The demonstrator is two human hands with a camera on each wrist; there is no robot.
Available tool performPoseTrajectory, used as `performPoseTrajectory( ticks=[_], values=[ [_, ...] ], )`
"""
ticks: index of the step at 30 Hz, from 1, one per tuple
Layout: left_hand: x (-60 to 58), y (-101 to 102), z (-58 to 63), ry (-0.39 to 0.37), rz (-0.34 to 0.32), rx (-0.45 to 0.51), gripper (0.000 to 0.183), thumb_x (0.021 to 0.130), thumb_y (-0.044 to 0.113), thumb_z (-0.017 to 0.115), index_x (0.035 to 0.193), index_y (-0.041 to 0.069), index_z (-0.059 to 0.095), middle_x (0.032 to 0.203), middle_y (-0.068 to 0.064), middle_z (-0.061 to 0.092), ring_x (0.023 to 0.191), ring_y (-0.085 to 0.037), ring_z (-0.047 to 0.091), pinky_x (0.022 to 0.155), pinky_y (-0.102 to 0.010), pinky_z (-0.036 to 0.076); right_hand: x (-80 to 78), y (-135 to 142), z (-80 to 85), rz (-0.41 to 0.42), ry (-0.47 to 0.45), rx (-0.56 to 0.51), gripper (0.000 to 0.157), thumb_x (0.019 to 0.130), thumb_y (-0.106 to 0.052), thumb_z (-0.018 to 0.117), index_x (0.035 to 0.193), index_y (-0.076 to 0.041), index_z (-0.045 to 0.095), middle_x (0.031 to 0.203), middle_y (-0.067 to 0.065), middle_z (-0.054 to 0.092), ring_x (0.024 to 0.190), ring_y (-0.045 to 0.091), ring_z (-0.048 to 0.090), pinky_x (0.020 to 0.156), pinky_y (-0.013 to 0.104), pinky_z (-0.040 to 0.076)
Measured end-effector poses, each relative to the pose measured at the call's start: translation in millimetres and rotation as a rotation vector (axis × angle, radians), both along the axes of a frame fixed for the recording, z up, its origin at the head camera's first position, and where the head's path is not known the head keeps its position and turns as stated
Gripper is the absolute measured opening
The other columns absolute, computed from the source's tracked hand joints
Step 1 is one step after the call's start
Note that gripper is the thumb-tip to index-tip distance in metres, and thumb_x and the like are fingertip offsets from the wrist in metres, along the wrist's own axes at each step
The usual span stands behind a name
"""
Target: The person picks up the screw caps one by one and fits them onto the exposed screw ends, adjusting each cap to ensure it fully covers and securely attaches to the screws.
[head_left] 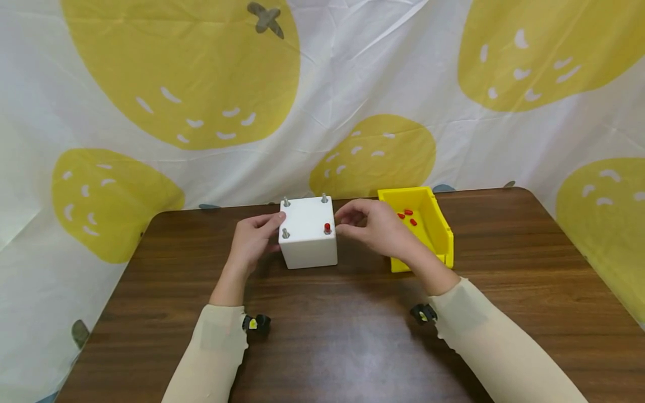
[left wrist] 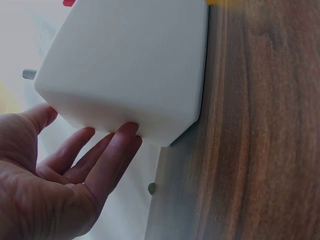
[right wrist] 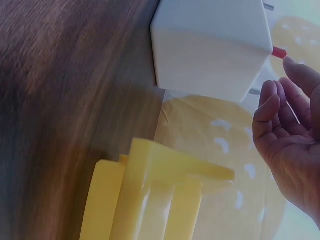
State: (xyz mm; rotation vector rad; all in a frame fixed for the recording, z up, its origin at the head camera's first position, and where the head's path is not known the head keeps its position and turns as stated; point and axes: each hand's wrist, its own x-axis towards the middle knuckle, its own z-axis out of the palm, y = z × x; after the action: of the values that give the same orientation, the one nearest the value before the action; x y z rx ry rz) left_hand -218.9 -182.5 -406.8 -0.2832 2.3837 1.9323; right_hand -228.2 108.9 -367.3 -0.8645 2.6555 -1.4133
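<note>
A white block [head_left: 308, 249] stands on the table with upright threaded bolts at its top corners. The front-right bolt carries a small red cap [head_left: 327, 228]; three bare bolts show, one of them a metal bolt [head_left: 285, 233] at the front left. My left hand [head_left: 254, 238] holds the block's left side, thumb at the top edge and fingertips against the side face [left wrist: 85, 110]. Beside the right face is my right hand [head_left: 370, 224], fingers loosely bent with nothing visible between them. In the right wrist view its thumb tip lies close to the red cap; contact is unclear.
A yellow bin [head_left: 443, 232] sits to the right of the block, partly behind my right forearm, with several red caps [head_left: 409, 212] inside. The brown wooden table [head_left: 322, 336] ends at a white curtain [head_left: 211, 179] with yellow fruit shapes.
</note>
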Motion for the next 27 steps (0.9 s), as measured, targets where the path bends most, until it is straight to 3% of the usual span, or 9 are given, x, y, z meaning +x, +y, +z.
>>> performPoseTrajectory(
  ticks=[12,27],
  values=[
    [-0.4,0,-0.4,-0.001,0.001,-0.003,0.062,0.100,0.053,0.072,0.141,0.007,0.069,0.138,-0.013,0.068,0.119,-0.029,0.069,0.088,-0.042,0.064,-3.7,17,4.1,-0.049,0.005,0.034,0.022,0.096,-0.023,0.083,0.114,-0.012,0.076,0.100,0.000,0.073,0.090,0.020,0.065,0.079,0.036,0.057],
    [-0.4,0,0.9,0.001,0.004,0.001,0.061,0.100,0.052,0.072,0.141,0.006,0.069,0.138,-0.014,0.068,0.119,-0.030,0.069,0.090,-0.044,0.063,-15.2,42,5.4,-0.100,0.001,0.042,0.023,0.097,-0.021,0.081,0.115,-0.008,0.075,0.099,0.004,0.073,0.092,0.022,0.065,0.077,0.038,0.054]
  ],
)
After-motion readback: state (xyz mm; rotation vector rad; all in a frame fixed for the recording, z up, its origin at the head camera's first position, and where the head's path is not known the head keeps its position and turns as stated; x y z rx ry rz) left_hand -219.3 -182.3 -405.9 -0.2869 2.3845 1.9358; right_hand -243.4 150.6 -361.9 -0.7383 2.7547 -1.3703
